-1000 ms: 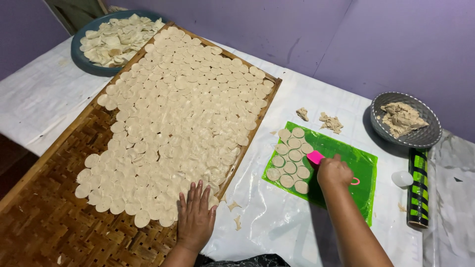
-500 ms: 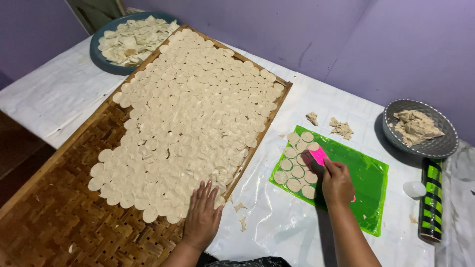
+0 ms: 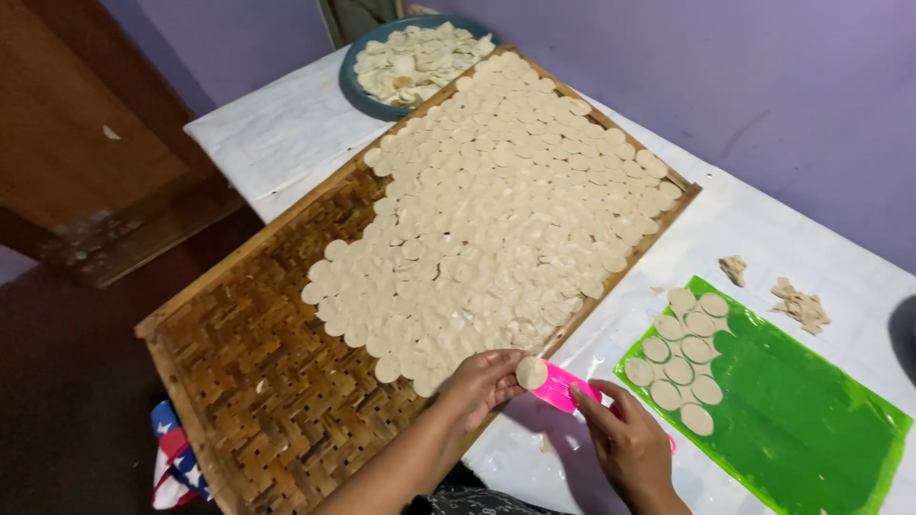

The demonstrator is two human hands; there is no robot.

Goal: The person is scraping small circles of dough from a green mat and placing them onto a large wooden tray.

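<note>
My left hand [image 3: 482,381] is pinching a thin round dough disc [image 3: 531,372] off the pink scraper [image 3: 563,389] my right hand [image 3: 625,441] is gripping (woven bamboo tray [image 3: 258,381] edge directly beneath, bare weave leftward).

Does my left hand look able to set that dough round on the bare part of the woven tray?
Probably yes. The left hand holds the dough round right at the woven tray's edge, with nothing between.

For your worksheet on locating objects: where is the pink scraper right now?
In the head view, low and centre-right, the pink scraper lies between the hands, beside the woven bamboo tray and left of the green mat.
</note>
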